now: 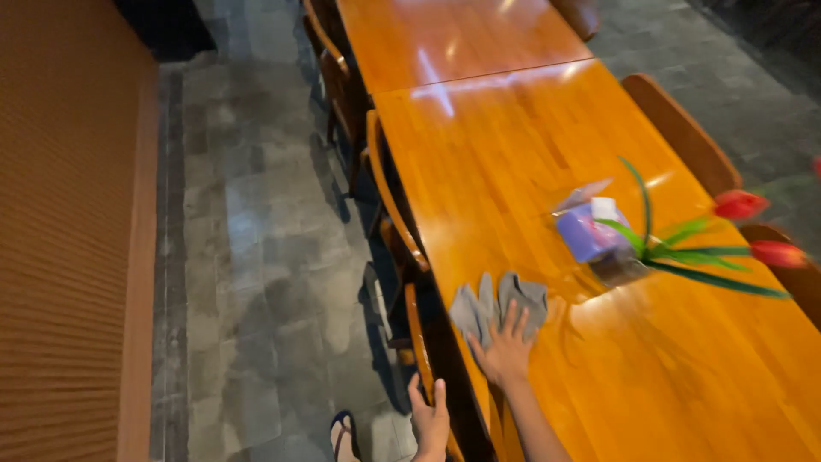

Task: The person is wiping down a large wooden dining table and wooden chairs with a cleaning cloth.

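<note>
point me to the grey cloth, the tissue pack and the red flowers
grey cloth (483,308), head view, on its left fold beside the fingers.
tissue pack (584,233), head view, on its purple side.
red flowers (739,204), head view, on the upper bloom.

No sleeves are worn: both forearms are seen bare to the frame's edge. A dark-strapped sandal (345,432) is worn on one foot.
</note>
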